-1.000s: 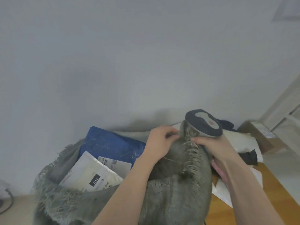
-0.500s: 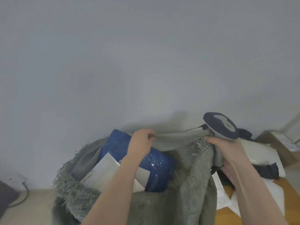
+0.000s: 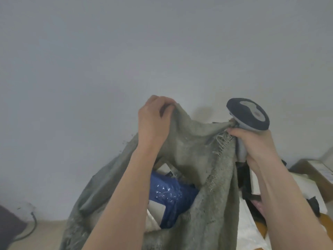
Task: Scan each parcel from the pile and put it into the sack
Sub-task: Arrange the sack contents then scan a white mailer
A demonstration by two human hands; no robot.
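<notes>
A grey woven sack (image 3: 196, 159) with frayed edges hangs lifted in front of me. My left hand (image 3: 153, 120) grips the sack's rim at the top. My right hand (image 3: 252, 141) holds the handle of a dark blue and grey barcode scanner (image 3: 250, 114) and pinches the sack's other rim corner against it. Inside the sack's mouth lie a shiny blue parcel (image 3: 171, 197) and a white parcel (image 3: 156, 210). More white parcels (image 3: 248, 230) and dark ones (image 3: 243, 179) lie on the table at the right, partly hidden by my right arm.
A brown cardboard box (image 3: 310, 174) stands at the far right on the wooden table (image 3: 261, 230). A bare grey wall fills the upper view. At the lower left are a dark object (image 3: 9, 224) and a cable (image 3: 33, 222) on a pale surface.
Both hands have pulled the sack's rim upward and apart, so the sack now hangs tall. The parcels inside have sunk lower and are more hidden.
</notes>
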